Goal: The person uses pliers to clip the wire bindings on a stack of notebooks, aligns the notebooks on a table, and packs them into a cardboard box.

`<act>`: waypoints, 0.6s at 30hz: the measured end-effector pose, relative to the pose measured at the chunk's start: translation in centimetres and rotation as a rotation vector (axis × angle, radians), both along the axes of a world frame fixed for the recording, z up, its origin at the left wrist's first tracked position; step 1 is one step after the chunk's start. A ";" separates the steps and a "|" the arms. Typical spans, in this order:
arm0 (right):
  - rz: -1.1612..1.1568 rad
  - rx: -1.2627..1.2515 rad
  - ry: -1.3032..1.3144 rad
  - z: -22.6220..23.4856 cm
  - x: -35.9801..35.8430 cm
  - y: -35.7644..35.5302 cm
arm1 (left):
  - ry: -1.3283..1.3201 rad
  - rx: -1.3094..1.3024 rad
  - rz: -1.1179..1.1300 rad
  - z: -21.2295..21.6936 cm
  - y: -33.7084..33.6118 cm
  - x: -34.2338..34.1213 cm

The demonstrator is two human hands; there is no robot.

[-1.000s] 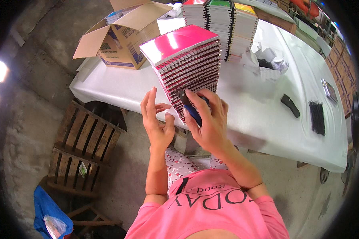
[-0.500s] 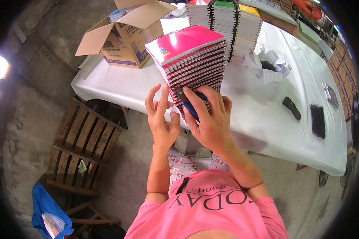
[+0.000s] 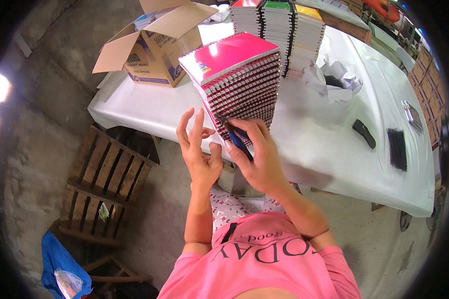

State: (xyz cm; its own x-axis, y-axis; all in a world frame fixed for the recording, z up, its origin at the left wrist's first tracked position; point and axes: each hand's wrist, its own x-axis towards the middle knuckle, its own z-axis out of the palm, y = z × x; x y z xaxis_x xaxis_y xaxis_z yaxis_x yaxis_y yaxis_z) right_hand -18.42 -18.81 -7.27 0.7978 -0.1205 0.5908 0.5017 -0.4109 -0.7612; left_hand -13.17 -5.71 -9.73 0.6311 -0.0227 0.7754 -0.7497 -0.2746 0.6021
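A tall stack of spiral notebooks with a pink cover on top (image 3: 239, 74) stands at the near edge of a white-covered table (image 3: 324, 144). My right hand (image 3: 254, 154) grips a blue pen (image 3: 238, 142) and presses its tip against the lower spiral bindings of the stack. Just left of the stack, my left hand (image 3: 198, 149) is raised with fingers spread, holding nothing and close to the lowest notebooks.
An open cardboard box (image 3: 152, 50) sits at the table's left end. Three more notebook stacks (image 3: 279, 30) stand behind. Crumpled white paper (image 3: 334, 77), a black handle-shaped object (image 3: 364, 133) and a black comb binding (image 3: 397, 148) lie to the right. A wooden pallet (image 3: 105, 184) leans below left.
The view has shifted slightly. My left hand has opened its fingers wider beside the stack. My right hand keeps the pen at the bindings.
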 end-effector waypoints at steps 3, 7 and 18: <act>-0.350 -0.362 -0.306 -0.2 0.3 0.0 | -0.009 -0.046 -0.003 0.4 -0.1 0.0; -0.424 -0.477 -0.389 0.6 1.2 -0.3 | 0.005 0.012 -0.012 1.1 -0.1 0.0; -0.225 -0.376 -0.285 0.2 1.5 -0.3 | -0.020 0.021 -0.051 0.8 -0.3 0.3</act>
State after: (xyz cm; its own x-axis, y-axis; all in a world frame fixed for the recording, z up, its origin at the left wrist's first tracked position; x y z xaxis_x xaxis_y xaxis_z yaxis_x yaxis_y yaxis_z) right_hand -16.94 -19.06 -7.02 0.5779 -0.0087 0.8161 0.5348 -0.7513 -0.3867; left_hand -12.89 -6.04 -8.88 0.6129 -0.0712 0.7869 -0.7750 -0.2484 0.5812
